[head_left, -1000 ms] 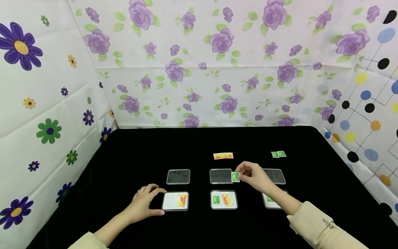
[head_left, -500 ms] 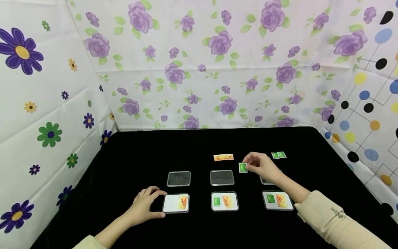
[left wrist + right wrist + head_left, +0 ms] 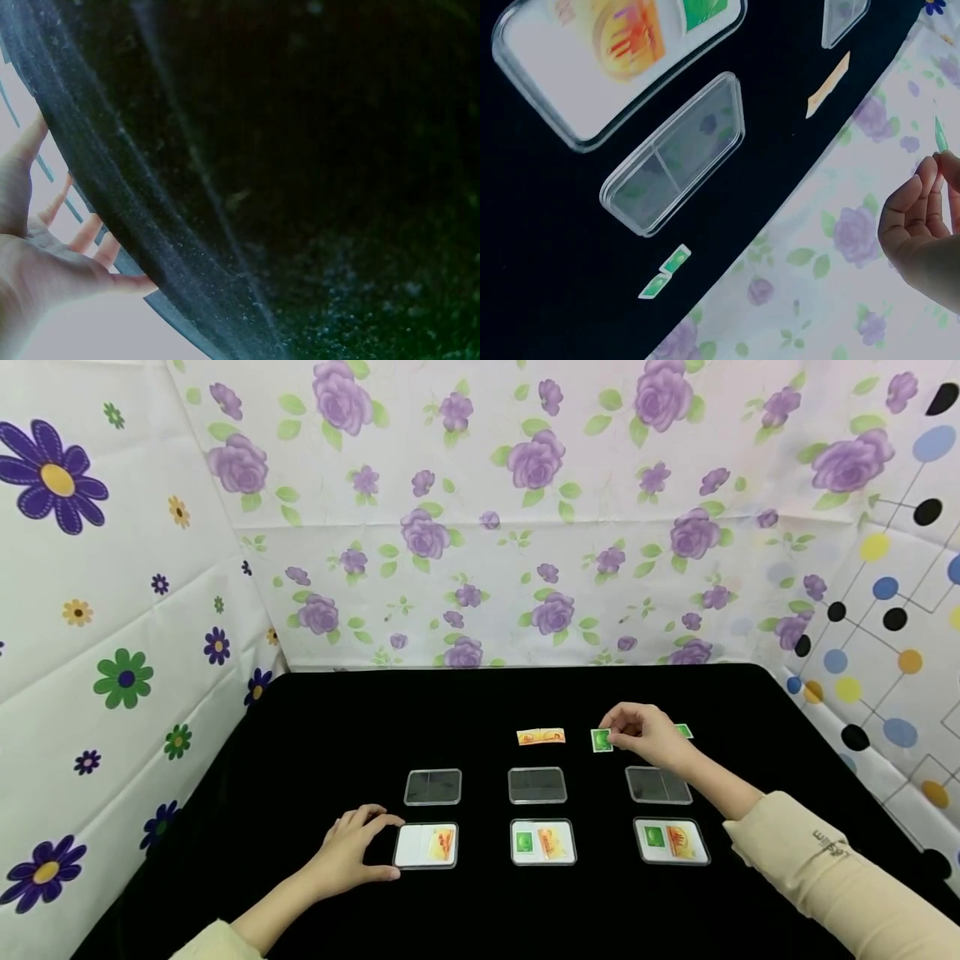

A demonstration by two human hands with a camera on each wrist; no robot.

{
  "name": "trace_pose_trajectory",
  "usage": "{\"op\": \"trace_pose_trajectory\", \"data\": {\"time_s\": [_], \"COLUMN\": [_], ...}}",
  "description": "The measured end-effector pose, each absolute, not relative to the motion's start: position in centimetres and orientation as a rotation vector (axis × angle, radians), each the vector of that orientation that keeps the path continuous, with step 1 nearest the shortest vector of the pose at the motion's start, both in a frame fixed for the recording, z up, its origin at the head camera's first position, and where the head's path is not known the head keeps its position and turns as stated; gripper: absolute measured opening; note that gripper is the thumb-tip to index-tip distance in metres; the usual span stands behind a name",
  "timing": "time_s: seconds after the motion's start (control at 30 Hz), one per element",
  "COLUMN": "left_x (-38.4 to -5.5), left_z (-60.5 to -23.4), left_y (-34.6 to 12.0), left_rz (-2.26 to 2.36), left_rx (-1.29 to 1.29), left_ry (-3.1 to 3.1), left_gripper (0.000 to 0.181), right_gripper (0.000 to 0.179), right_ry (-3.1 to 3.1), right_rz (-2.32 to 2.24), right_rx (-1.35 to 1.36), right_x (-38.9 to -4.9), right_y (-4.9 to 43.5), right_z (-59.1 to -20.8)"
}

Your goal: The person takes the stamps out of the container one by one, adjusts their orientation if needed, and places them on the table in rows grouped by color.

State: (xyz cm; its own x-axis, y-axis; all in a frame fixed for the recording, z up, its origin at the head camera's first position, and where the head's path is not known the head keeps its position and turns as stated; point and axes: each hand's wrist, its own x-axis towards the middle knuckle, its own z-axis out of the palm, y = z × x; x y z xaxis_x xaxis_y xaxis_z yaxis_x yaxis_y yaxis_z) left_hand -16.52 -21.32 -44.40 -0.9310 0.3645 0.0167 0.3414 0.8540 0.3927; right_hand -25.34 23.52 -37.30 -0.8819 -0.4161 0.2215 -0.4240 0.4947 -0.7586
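In the head view my right hand (image 3: 647,735) pinches a green stamp (image 3: 601,741) between thumb and fingertips. It is above the back of the black table, just left of the other green stamps (image 3: 665,271), which lie in a pair in the right wrist view. My left hand (image 3: 348,850) rests with spread, relaxed fingers at the left edge of the left clear case (image 3: 426,846). That case has a white insert with an orange stamp on its right half. The middle case (image 3: 543,842) and right case (image 3: 671,842) each show one green and one orange stamp.
Three clear lids (image 3: 432,787) lie in a row behind the cases. A pair of orange stamps (image 3: 541,737) lies behind the middle lid. Floral cloth (image 3: 480,593) rises behind the black table (image 3: 337,718), with patterned cloth at both sides.
My right hand has carried the green stamp back and to the right, from beside the middle lid to near the green stamps. My left hand stays at the left case.
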Motion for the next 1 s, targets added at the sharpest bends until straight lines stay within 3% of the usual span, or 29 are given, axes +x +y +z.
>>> {"op": "trace_pose_trajectory", "data": {"time_s": [1.0], "left_x": [-16.6], "left_z": [-44.4], "left_y": [-21.3], "left_rz": [0.602], "left_rx": [0.557], "left_ry": [2.960], "left_gripper": [0.066], "right_gripper": [0.020], "right_ry": [-2.749], "right_rz": [1.463], "right_rx": [0.692], "right_x": [-29.3], "right_y": [27.5], "right_z": [-37.2]}}
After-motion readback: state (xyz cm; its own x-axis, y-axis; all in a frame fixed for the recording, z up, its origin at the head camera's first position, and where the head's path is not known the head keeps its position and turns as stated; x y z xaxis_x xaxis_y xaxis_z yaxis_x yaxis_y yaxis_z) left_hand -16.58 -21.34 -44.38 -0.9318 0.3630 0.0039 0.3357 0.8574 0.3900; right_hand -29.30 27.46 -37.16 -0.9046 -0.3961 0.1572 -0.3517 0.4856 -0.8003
